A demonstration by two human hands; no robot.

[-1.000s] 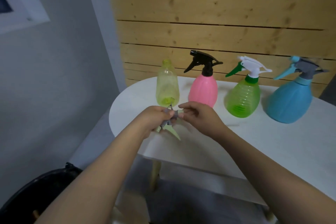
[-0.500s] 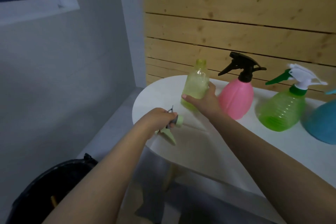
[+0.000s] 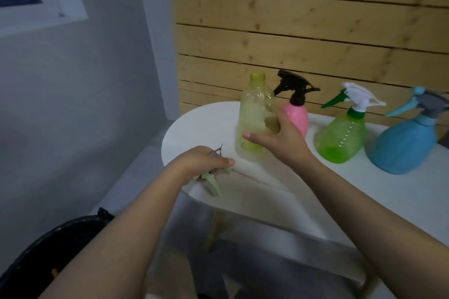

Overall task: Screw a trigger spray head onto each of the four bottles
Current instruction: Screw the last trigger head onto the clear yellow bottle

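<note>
A clear yellow bottle (image 3: 252, 114) with a bare open neck stands at the left end of the white table (image 3: 364, 189); my right hand (image 3: 279, 138) is wrapped around its lower half. My left hand (image 3: 204, 162) holds a pale green trigger spray head (image 3: 213, 182) just left of and below the bottle, its trigger pointing down. To the right stand a pink bottle (image 3: 297, 116) with a black head, a green bottle (image 3: 342, 136) with a white and green head, and a blue bottle (image 3: 405, 145) with a grey and blue head.
A wooden slat wall (image 3: 303, 39) rises right behind the row of bottles. A black bin (image 3: 48, 250) sits on the floor at the lower left, beside a grey wall. The table's rounded left edge is near my left hand.
My right hand left the spray head, reached the yellow bottle and now grips it, drawn a little nearer. My left hand keeps the spray head. The view has shifted left.
</note>
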